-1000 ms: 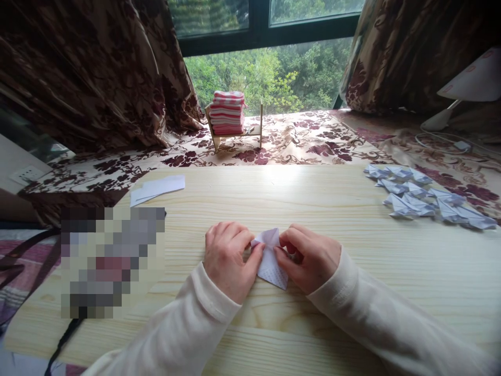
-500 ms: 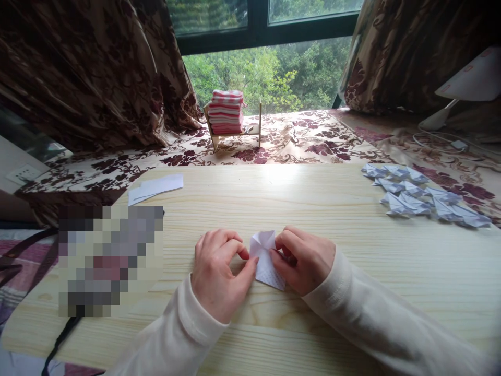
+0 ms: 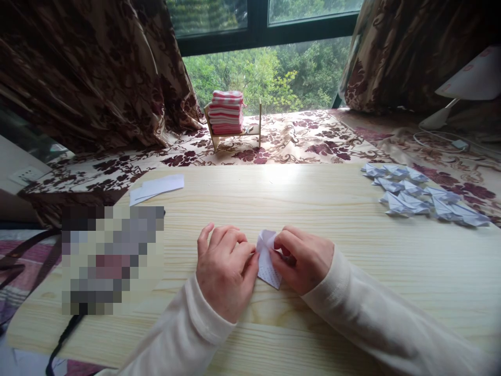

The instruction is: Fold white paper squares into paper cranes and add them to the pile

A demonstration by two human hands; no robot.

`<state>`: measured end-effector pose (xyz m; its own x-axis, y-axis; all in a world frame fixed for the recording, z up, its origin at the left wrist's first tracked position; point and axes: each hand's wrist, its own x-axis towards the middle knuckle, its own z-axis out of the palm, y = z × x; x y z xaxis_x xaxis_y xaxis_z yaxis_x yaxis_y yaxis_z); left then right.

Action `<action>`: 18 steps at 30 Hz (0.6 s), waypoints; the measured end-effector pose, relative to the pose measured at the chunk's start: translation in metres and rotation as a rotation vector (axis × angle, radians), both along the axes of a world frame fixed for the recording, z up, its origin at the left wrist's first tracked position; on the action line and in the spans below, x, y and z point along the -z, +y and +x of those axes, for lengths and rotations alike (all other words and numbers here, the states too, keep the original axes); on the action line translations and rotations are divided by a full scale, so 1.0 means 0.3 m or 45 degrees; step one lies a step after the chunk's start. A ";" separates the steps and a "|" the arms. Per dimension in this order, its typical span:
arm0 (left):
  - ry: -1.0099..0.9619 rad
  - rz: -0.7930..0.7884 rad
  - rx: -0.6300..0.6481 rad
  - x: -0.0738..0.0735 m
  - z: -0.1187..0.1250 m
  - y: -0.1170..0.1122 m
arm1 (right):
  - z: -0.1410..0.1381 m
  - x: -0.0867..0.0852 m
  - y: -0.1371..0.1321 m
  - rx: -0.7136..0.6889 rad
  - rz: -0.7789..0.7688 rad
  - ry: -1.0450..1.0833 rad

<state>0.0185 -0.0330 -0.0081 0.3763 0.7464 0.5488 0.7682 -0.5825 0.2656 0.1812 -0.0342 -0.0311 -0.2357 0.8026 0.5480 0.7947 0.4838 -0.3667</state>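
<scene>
A small white folded paper piece (image 3: 268,261) with a dotted underside lies on the light wooden table (image 3: 297,209) in front of me. My left hand (image 3: 226,269) pinches its left edge with curled fingers. From the other side my right hand (image 3: 303,258) grips the upper right part of the paper, fingers closed over it. Both sleeves are cream coloured.
Several finished folded paper pieces (image 3: 422,201) lie at the table's right edge. Flat white sheets (image 3: 156,188) rest at the far left. A blurred patch (image 3: 111,258) covers something at the left. A small wooden rack with striped cloths (image 3: 229,115) stands by the window. A lamp (image 3: 465,83) is at the right.
My left hand has closed in on the paper again after opening slightly. The paper looks narrower now, folded further between both hands.
</scene>
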 end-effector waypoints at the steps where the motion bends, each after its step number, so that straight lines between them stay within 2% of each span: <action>1: 0.010 0.002 0.005 0.001 0.000 0.000 | 0.000 0.000 -0.001 -0.001 -0.001 0.001; 7: 0.071 -0.081 0.032 0.004 0.002 0.010 | 0.001 -0.013 -0.008 0.000 -0.088 -0.007; 10: -0.008 -0.139 -0.003 0.005 -0.002 0.017 | 0.009 -0.024 -0.006 0.045 -0.038 0.020; 14: -0.085 -0.246 -0.030 0.004 -0.007 0.024 | 0.019 -0.029 -0.001 -0.085 0.109 -0.033; 18: -0.089 -0.272 -0.030 0.005 -0.004 0.027 | 0.018 -0.020 0.001 -0.200 0.126 -0.098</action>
